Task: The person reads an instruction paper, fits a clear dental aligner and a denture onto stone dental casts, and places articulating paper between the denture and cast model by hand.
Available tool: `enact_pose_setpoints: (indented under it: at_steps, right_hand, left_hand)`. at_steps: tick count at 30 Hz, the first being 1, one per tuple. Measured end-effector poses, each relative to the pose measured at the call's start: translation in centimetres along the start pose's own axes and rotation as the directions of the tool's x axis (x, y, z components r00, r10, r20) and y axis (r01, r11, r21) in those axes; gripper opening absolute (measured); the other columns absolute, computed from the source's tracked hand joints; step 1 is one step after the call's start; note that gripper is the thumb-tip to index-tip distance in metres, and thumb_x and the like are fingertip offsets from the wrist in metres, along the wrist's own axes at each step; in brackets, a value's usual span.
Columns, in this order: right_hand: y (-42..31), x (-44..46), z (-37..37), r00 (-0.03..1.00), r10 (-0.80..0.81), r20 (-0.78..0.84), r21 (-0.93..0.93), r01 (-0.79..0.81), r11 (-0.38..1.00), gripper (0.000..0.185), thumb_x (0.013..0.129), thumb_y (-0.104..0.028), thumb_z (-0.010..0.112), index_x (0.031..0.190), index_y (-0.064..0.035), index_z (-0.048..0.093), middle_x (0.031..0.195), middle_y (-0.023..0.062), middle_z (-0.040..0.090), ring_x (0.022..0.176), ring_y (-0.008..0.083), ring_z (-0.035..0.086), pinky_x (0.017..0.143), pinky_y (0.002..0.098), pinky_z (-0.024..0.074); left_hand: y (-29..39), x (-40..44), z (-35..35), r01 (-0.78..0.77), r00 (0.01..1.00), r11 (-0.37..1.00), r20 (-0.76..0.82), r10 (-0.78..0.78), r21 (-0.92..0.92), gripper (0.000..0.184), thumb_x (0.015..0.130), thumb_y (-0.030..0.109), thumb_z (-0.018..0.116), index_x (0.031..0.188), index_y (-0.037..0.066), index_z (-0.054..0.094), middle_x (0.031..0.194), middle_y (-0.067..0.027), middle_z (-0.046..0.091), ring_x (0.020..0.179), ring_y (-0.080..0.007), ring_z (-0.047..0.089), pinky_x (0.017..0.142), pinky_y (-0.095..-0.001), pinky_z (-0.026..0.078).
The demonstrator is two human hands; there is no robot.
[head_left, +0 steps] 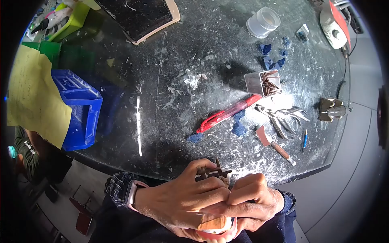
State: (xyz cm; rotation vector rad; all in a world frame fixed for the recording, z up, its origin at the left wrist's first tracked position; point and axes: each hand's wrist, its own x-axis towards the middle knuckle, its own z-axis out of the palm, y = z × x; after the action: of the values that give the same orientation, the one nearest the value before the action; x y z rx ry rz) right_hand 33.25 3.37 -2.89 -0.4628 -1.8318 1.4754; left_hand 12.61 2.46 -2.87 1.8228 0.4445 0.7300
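Low in the head view, both hands are close together at the bench's front edge. My left hand [188,198], with a banded watch on its wrist, is closed round a dental model [219,236] with pink gums, white teeth and an orange-brown area. My right hand [251,198] grips the same model from the other side, fingers bent. A dark metal piece [212,172] with short arms juts out above the left fingers; its lower part is hidden by them. Whether the right fingertips pinch something small cannot be seen.
On the dusty dark bench [174,133] lie a red pen [227,115], pliers [281,119], a wooden-handled knife [277,148] and a box of brown sticks [263,84]. Blue bins [81,121] stand left; a glass burner [334,110] stands right. Another person [32,154] is at far left.
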Motion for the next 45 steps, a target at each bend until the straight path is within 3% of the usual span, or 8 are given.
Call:
enact_pose_setpoints:
  at_steps: [6,10,20,23,29,36,41,45]
  right_hand:
    - [0.4,-0.4,0.2,0.999,-0.025,-0.02,0.064,0.026,0.998,0.027,0.084,-0.025,0.061,0.095,-0.0008,0.065,0.078,0.0055,0.051,0.05,0.0158,0.056,0.039,0.0263,0.0421]
    - [-1.1,-1.5,-0.5,0.981,0.151,0.125,0.069,-0.16,0.985,0.044,0.08,-0.026,0.062,0.116,-0.0008,0.056,0.108,0.0115,0.051,0.09,0.0234,0.051,0.078,0.0348,0.0426]
    - [-0.4,0.6,-1.1,0.996,0.047,0.073,-0.02,-0.046,0.999,0.041,0.079,-0.035,0.066,0.102,-0.0006,0.064,0.087,0.0058,0.051,0.06,0.0159,0.055,0.048,0.0267,0.0438]
    - [-0.7,2.2,-2.4,0.941,0.267,0.207,0.021,-0.277,0.961,0.062,0.073,-0.035,0.069,0.121,0.0007,0.051,0.095,0.0082,0.05,0.081,0.0208,0.05,0.071,0.0317,0.0423]
    - [0.5,4.6,-2.9,0.932,0.331,0.15,0.133,-0.351,0.927,0.075,0.068,-0.045,0.071,0.122,0.0036,0.05,0.093,0.0076,0.047,0.085,0.0192,0.045,0.075,0.0298,0.0348]
    - [1.0,4.0,-2.5,0.939,0.322,0.119,0.226,-0.341,0.912,0.074,0.066,-0.043,0.074,0.119,0.0032,0.053,0.095,0.0065,0.052,0.084,0.0164,0.044,0.073,0.0278,0.0344]
    - [1.0,4.0,-2.7,0.937,0.326,0.126,0.238,-0.347,0.907,0.072,0.065,-0.04,0.076,0.119,0.0019,0.054,0.094,0.0065,0.052,0.083,0.0163,0.044,0.073,0.0276,0.0352]
    - [1.1,4.0,-2.7,0.938,0.321,0.13,0.25,-0.345,0.905,0.074,0.064,-0.041,0.076,0.12,0.0017,0.053,0.093,0.0063,0.051,0.083,0.0164,0.045,0.073,0.0279,0.0358]
  left_hand:
    - [0.0,0.1,0.3,-0.02,0.997,0.999,-0.077,0.017,-0.049,0.047,0.074,0.04,0.069,0.107,0.019,0.043,0.1,-0.0121,0.051,0.091,-0.0271,0.054,0.081,-0.0556,0.034]
    - [-0.4,-0.8,0.7,0.055,0.998,0.995,-0.016,-0.057,-0.083,0.053,0.074,0.05,0.063,0.11,0.013,0.051,0.105,-0.003,0.053,0.103,-0.0199,0.048,0.091,-0.0561,0.024]
    - [-0.1,-0.3,-0.1,0.143,0.99,0.986,0.025,-0.142,-0.089,0.049,0.071,0.041,0.069,0.104,0.01,0.052,0.1,-0.0044,0.052,0.097,-0.0195,0.048,0.09,-0.0494,0.029]
    - [-0.4,0.3,0.2,0.124,0.955,0.918,-0.205,-0.213,-0.377,0.056,0.069,0.036,0.068,0.11,0.011,0.039,0.098,-0.0079,0.052,0.094,-0.0207,0.05,0.088,-0.0472,0.032]
    - [-1.0,0.8,1.0,-0.009,0.789,0.657,-0.41,-0.459,-0.754,0.078,0.067,0.026,0.066,0.121,0.015,0.012,0.094,-0.0149,0.054,0.088,-0.023,0.054,0.084,-0.0427,0.038]
    - [-0.5,1.3,1.3,-0.079,0.77,0.652,-0.462,-0.44,-0.754,0.109,0.064,0.015,0.064,0.134,0.019,-0.019,0.089,-0.0231,0.055,0.081,-0.0256,0.058,0.08,-0.0376,0.045]
    - [-1.9,0.8,0.3,-0.133,0.922,0.739,-0.357,-0.153,-0.661,0.095,0.066,0.003,0.057,0.134,0.007,-0.009,0.109,-0.0237,0.046,0.097,-0.0241,0.048,0.088,-0.0398,0.039]
    - [-1.7,0.7,0.2,-0.003,0.911,0.814,-0.337,-0.237,-0.58,0.103,0.065,0.011,0.062,0.133,0.015,-0.015,0.097,-0.0241,0.051,0.087,-0.0258,0.054,0.081,-0.0387,0.044]
